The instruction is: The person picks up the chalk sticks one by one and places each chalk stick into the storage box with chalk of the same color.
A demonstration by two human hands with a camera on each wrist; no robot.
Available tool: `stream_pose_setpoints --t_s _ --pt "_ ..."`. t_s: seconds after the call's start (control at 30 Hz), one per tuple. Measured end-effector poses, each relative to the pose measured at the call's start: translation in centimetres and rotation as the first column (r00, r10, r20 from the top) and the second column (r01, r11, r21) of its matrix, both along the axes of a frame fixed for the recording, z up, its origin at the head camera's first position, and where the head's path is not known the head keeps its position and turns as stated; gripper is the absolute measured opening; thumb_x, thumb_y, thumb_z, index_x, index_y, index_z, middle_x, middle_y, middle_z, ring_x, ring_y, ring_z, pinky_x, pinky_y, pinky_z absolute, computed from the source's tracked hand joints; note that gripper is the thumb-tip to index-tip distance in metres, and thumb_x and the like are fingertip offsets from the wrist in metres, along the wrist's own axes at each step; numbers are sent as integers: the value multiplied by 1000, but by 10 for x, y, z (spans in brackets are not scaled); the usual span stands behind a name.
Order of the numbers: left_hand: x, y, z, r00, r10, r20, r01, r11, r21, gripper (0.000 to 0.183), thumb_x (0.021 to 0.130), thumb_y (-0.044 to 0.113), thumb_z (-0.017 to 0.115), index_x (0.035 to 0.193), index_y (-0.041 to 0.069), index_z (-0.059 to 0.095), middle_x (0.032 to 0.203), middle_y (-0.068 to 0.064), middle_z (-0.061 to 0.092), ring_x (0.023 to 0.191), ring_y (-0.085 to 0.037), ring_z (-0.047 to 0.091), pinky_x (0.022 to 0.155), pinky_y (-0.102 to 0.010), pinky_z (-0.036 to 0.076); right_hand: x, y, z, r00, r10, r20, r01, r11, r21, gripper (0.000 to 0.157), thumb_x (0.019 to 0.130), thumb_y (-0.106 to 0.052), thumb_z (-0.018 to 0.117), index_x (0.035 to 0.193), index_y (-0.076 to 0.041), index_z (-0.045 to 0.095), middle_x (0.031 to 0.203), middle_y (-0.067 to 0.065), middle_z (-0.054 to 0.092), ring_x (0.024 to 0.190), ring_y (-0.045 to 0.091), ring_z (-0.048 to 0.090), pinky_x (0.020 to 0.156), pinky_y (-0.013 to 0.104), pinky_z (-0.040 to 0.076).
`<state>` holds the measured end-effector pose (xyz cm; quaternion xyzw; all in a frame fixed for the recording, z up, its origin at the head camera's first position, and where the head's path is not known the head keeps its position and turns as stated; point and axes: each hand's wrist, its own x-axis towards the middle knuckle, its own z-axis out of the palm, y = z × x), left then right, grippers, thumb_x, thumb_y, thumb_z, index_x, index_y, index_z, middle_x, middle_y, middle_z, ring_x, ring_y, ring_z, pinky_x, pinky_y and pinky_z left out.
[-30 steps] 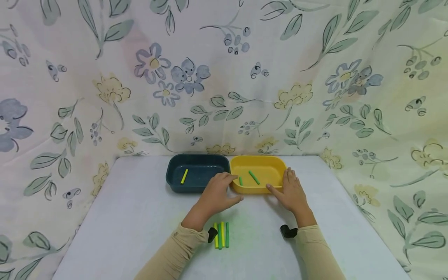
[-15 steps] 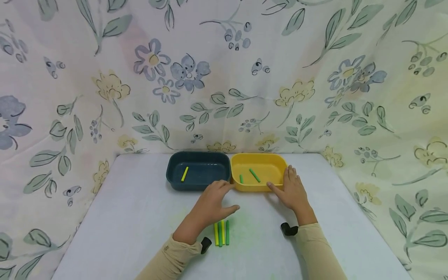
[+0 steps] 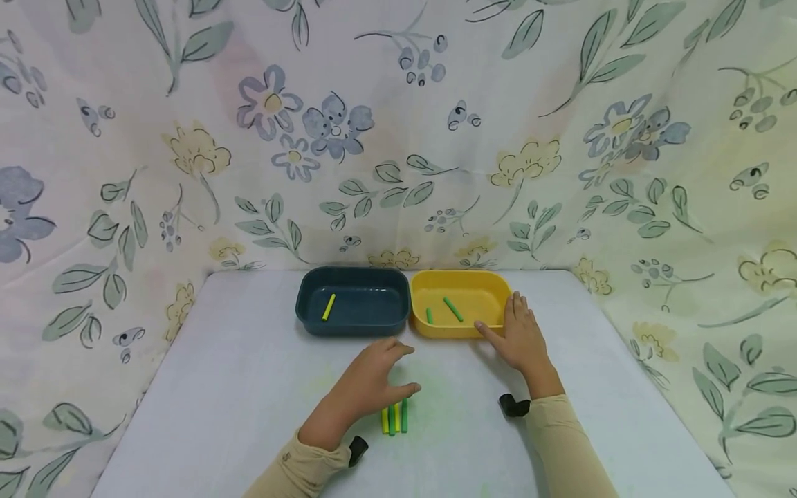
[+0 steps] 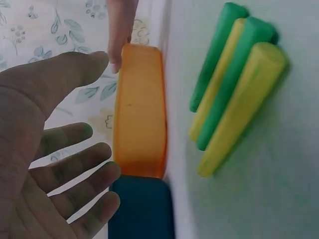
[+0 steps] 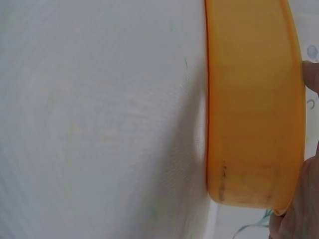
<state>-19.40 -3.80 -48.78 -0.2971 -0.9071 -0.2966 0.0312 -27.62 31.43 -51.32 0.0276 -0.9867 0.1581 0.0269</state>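
A pale floral cloth (image 3: 398, 104) hangs behind and beside the white table (image 3: 218, 387).

A white table (image 3: 187, 415) bears two trays (image 3: 352, 328) and four sticks (image 3: 392, 420).

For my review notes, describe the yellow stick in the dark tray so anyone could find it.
At the far edge of the white table, a dark blue tray stands left of a yellow tray. The yellow stick lies alone in the dark one, whereas the yellow tray holds green sticks.
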Motion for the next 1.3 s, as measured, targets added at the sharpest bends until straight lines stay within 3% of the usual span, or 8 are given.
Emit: stream_pose_setpoints --t_s 0.73,1.13,1.3 --pt "15 -8 -16 985 -41 170 54 996 -74 62 90 52 83 136 11 70 128 -1 67 119 -18 61 106 -45 55 -1 2 -3 1000 5 -13 -5 1000 5 122 98 -83 41 165 11 3 176 30 -1 164 50 3 133 64 8" --pt "19 -8 -21 981 -36 193 54 995 -85 63 89 55 83 135 13 71 128 0 66 116 -16 59 101 -43 55 -1 0 -3 1000 4 -22 -4 1000 -10 121 99 -81 43 165 12 4 175 31 1 164 50 3 133 64 8" --pt "19 -8 -24 980 -36 196 57 993 -104 73 86 60 83 139 13 68 131 0 65 118 -16 58 103 -43 54 -2 1 -4 1000 3 -16 -3 1000 -6 122 98 -82 42 165 12 3 176 31 0 164 49 2 133 63 7"
